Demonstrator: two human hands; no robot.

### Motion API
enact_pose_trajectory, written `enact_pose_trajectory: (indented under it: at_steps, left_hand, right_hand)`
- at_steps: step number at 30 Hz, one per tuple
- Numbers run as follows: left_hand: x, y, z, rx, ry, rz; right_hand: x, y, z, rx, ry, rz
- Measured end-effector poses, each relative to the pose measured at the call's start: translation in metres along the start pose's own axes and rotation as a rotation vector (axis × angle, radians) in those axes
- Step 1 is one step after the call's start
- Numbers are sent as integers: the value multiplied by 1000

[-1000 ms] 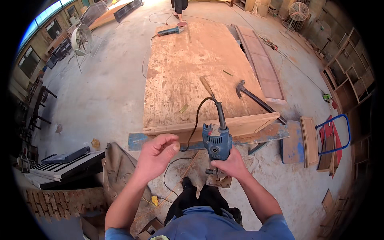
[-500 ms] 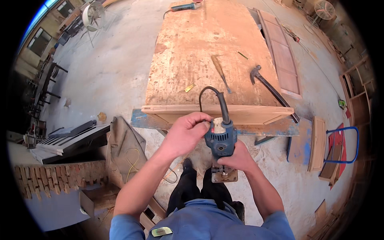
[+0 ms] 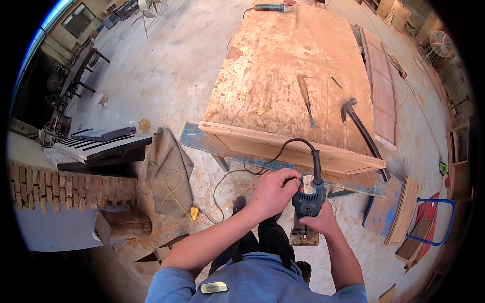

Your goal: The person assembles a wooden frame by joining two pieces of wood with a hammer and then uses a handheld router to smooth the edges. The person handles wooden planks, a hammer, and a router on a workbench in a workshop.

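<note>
The workshop's stained floor (image 3: 166, 65) surrounds a scuffed wooden bench (image 3: 273, 55), with a framed wooden panel (image 3: 293, 146) along its near edge and a chisel (image 3: 305, 96) and claw hammer (image 3: 361, 123) on top. Between bench and body, the corded trim router (image 3: 308, 201) is held clear of the floor: the right hand (image 3: 323, 219) keeps a wrapped grip on its lower housing. The left hand (image 3: 275, 192) has its fingertips at the upper housing; pinching or merely touching, one cannot tell. The step looks like handling the router's controls; the next move seems to call for a steady right grip.
</note>
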State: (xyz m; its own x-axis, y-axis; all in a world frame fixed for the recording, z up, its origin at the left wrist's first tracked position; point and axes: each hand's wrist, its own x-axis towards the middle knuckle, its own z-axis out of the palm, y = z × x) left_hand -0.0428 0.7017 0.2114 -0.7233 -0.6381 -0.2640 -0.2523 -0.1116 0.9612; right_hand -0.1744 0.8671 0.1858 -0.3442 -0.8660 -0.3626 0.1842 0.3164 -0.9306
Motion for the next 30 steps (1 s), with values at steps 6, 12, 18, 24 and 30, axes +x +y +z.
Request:
enact_pose_trajectory:
  at_steps: [6, 12, 18, 24, 30]
  left_hand:
    - [-11, 5, 9, -108, -53, -103]
    - [-19, 1, 3, 43, -158, -30]
    - [-21, 0, 9, 133, -117, 53]
    - [-27, 3, 4, 121, -87, -5]
    - [-21, -8, -37, -153, -167, -24]
  right_hand:
    - [-6, 16, -22, -179, -29, 94]
    - [-14, 14, -27, -245, -44, 82]
    - [-18, 19, -29, -226, -35, 143]
    - [-15, 18, -23, -230, -74, 126]
    - [-11, 8, -11, -313, -101, 97]
